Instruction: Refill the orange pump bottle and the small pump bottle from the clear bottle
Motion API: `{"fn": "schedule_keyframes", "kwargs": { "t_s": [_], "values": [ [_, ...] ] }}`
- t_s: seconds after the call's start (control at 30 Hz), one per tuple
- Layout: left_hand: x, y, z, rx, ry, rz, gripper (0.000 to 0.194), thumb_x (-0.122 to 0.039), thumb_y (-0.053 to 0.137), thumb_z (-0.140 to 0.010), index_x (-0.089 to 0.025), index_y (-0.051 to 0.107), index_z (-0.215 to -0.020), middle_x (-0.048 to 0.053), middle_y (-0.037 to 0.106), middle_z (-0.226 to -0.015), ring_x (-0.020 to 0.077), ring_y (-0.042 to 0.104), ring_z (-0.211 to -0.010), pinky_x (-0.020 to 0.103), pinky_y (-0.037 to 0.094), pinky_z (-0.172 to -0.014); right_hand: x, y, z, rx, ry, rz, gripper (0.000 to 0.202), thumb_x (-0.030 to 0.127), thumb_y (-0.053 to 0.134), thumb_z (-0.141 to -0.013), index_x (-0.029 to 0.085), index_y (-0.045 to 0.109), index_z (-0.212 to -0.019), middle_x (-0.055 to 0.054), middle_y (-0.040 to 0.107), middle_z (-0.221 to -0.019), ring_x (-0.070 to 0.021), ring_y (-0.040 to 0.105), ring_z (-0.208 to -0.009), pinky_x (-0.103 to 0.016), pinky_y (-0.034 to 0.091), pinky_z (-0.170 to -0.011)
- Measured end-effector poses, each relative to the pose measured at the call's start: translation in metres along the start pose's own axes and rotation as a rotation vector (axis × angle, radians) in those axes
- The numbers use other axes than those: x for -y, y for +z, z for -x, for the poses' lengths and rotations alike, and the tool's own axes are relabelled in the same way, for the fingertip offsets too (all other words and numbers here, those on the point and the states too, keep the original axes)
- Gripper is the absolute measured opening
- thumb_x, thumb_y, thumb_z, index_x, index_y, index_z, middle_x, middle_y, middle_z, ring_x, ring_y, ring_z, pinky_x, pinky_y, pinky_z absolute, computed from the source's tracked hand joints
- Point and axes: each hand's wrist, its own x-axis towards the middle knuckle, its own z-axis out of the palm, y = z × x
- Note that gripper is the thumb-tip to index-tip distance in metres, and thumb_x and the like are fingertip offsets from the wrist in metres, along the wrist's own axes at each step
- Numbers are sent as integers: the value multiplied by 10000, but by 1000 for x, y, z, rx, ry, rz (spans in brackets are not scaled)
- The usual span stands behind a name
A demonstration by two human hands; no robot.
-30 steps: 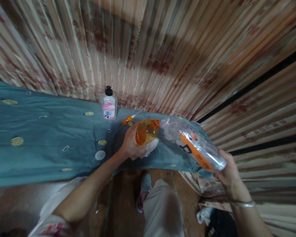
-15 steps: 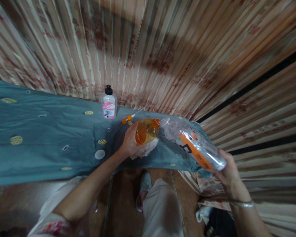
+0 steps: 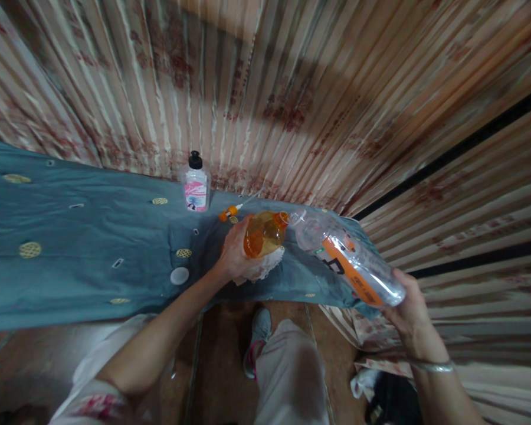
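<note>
Barely anything has shifted: the left hand grips the orange bottle, and just right of it the right hand grips the clear bottle (flow unclear), mouths seemingly kept aligned.

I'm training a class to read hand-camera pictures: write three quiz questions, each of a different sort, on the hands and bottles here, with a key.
1. Fill the gap: the orange bottle is held in the ____ hand.
2. Where does the right hand hold the clear bottle?
(a) by the neck
(b) near the base
(c) at the mouth
3. True or false: the orange pump top is fitted on the orange bottle.

Key:
1. Left: the left hand is closed around it.
2. (b)
3. False: it lies on the blue-green cloth.
</note>
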Motion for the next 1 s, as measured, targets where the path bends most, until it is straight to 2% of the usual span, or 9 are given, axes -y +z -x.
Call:
{"fn": "schedule_keyframes", "kwargs": {
  "t_s": [0.2, 0.4, 0.57, 0.73, 1.0],
  "values": [
    [-1, -1, 0, 22, -8, -1, 1101, -340, 925, -584, -220, 424, -1557, 164, 595, -1521, 409, 563, -1422, 611, 426, -1233, 0, -1, 0, -28, 20, 1, 352, 535, 817, -650, 257, 799, -865, -73, 836, -788, -411, 801, -1038, -580, 636, -988],
    [-2, -1, 0, 2, -7, 13, 1078, -367, 924, -597, -233, 439, -1551, 162, 617, -1492, 408, 597, -1386, 614, 457, -1211, -1, -3, -1, 7, -19, 20, 305, 524, 803, -684, 261, 786, -837, -68, 834, -778, -399, 808, -1020, -571, 635, -990],
    [-1, -1, -1, 3, 20, -37, 1036, -414, 915, -617, -255, 460, -1534, 158, 634, -1475, 441, 602, -1377, 673, 479, -1180, -1, -3, -1, -67, 19, 27, 358, 547, 827, -610, 256, 776, -812, -77, 836, -793, -414, 802, -1028, -579, 630, -994],
    [0, 1, 0, -15, 58, -75, 1065, -410, 925, -606, -210, 457, -1541, 162, 643, -1458, 441, 621, -1357, 631, 517, -1164, 2, -2, 0, -127, 67, 22, 416, 553, 853, -542, 258, 791, -829, -75, 847, -853, -396, 819, -931, -550, 653, -950],
    [-1, 1, 0, 25, 38, -83, 1068, -388, 905, -639, -203, 409, -1567, 164, 618, -1491, 408, 603, -1379, 593, 488, -1190, 3, -3, 1, -118, 56, 43, 448, 575, 855, -540, 247, 812, -843, -72, 847, -845, -346, 812, -716, -528, 675, -888]
  ]
}}
